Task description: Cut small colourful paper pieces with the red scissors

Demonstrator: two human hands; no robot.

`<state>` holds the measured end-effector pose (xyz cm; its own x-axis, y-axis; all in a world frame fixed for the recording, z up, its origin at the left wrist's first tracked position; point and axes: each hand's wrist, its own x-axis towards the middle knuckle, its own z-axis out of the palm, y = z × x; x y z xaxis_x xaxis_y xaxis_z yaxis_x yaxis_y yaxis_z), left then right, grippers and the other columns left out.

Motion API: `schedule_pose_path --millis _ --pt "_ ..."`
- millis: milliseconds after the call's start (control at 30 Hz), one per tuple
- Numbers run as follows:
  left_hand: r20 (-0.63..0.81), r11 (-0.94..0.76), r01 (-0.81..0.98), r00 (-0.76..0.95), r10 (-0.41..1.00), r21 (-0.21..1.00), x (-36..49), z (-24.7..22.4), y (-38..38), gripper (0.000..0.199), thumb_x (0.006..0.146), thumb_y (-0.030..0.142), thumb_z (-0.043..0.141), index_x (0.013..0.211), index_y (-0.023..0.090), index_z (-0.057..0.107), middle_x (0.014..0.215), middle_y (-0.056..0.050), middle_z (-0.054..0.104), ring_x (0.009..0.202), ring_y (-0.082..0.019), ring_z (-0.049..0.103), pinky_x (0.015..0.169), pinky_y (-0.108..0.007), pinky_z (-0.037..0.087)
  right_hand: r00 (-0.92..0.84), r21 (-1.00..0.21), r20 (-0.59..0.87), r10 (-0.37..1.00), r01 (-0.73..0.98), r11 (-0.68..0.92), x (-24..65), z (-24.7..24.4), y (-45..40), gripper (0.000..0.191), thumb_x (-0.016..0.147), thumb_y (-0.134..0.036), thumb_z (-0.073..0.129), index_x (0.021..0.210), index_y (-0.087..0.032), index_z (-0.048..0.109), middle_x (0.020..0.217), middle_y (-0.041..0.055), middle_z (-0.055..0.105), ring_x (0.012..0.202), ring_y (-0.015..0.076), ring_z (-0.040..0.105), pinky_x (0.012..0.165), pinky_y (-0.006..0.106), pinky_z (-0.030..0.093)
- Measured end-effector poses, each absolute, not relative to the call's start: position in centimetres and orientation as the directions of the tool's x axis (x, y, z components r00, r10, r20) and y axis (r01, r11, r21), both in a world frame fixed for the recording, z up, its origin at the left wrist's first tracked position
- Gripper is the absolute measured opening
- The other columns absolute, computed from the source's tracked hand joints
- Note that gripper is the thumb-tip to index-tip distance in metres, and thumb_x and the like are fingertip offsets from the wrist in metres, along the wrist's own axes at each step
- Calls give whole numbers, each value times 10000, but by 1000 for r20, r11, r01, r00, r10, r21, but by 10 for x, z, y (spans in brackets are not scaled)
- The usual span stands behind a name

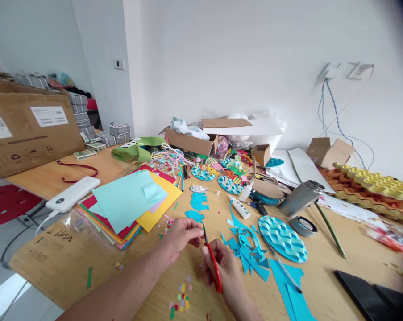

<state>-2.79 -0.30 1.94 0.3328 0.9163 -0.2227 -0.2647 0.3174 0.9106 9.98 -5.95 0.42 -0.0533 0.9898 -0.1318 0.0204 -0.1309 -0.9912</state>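
Note:
My right hand (223, 263) is wrapped round a pair of red-handled scissors (215, 269), their blades pointing up and away. Close to the blade tips, my left hand (183, 234) is closed in a pinch; whatever is between its fingertips is too small to make out. Just beyond the hands lie blue paper fish (194, 216), with a white fish cutout (199, 189) farther back. Blue paper scraps (248, 252) are piled to the right of the scissors. Small coloured paper dots (181, 298) are scattered on the wooden table nearer to me.
Coloured paper sheets (121, 205) are stacked at left beside a white power bank (73, 194). To the right are a wavy blue oval (283, 238), a tape roll (303, 226), glue bottles (240, 207), a tilted metal flask (301, 197) and a black phone (362, 292).

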Motion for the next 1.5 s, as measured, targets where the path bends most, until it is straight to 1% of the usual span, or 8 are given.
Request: schedule_pose_path --millis 633,833,967,1067,1300,1500 --pt "-236 336 -307 318 918 891 -30 23 -2 140 588 232 657 646 124 589 573 -3 599 523 -96 520 577 -249 413 -52 -992 -123 991 21 -122 100 1 -58 384 701 -497 636 651 -196 403 430 -74 521 250 49 402 255 142 273" --pt "-230 334 -291 340 912 896 -30 21 -2 125 604 232 637 642 127 582 560 -11 599 525 -106 530 576 -255 405 -59 -991 -135 989 28 -134 99 5 -59 379 714 -500 620 649 -196 403 434 -71 521 257 53 413 269 144 278" --pt "-219 334 -303 355 909 892 -30 19 -1 120 601 224 633 647 127 582 567 -11 600 524 -108 532 575 -257 401 -74 -989 -150 986 25 -148 99 9 -61 380 718 -509 610 650 -202 397 392 -83 495 261 63 421 279 144 279" --pt "-214 336 -305 371 904 891 -30 18 -1 128 596 228 637 649 123 586 568 -12 599 529 -114 536 582 -263 403 -73 -987 -159 985 29 -158 99 9 -61 376 719 -508 609 655 -201 402 402 -78 509 265 64 425 280 144 280" --pt "-216 339 -306 373 903 890 -31 21 -2 139 587 232 644 648 120 590 577 -14 601 529 -111 533 582 -262 398 -78 -992 -128 989 10 -127 100 4 -59 377 720 -505 614 655 -201 400 402 -80 511 251 59 412 267 142 278" --pt "-225 342 -304 360 905 889 -31 23 -3 117 594 224 633 641 128 583 571 -5 597 527 -107 530 579 -258 402 -68 -991 -137 988 9 -136 100 3 -59 394 702 -518 625 651 -198 400 424 -72 525 245 53 408 256 142 273"
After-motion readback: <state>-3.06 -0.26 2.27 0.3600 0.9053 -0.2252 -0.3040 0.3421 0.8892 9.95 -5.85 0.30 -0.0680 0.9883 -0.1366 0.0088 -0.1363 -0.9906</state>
